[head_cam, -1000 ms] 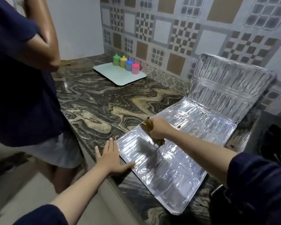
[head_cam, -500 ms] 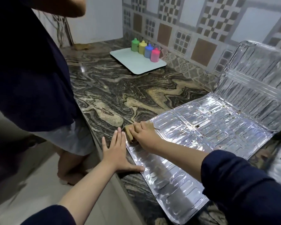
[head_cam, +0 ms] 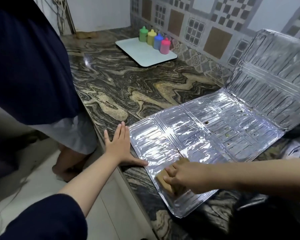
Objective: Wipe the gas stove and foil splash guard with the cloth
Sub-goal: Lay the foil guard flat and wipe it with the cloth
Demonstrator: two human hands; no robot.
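Observation:
The silver foil splash guard (head_cam: 206, 134) lies flat on the marble counter, its far panel folded up against the tiled wall. My right hand (head_cam: 185, 177) presses a brown folded cloth (head_cam: 164, 179) onto the guard's near panel, fingers spread over it. My left hand (head_cam: 119, 144) lies flat on the counter at the guard's left edge, with the thumb resting on the foil. A dark stove edge shows at the far right, mostly hidden.
Another person in a dark shirt (head_cam: 29, 66) stands close at the left against the counter edge. A white tray (head_cam: 142, 54) with several coloured bottles (head_cam: 154, 40) sits at the back by the wall. The marble counter (head_cam: 128, 87) drops off to a white floor.
My right hand has slid the cloth from the guard's far left corner down along the near panel toward me. My left hand has stayed flat at the foil's edge.

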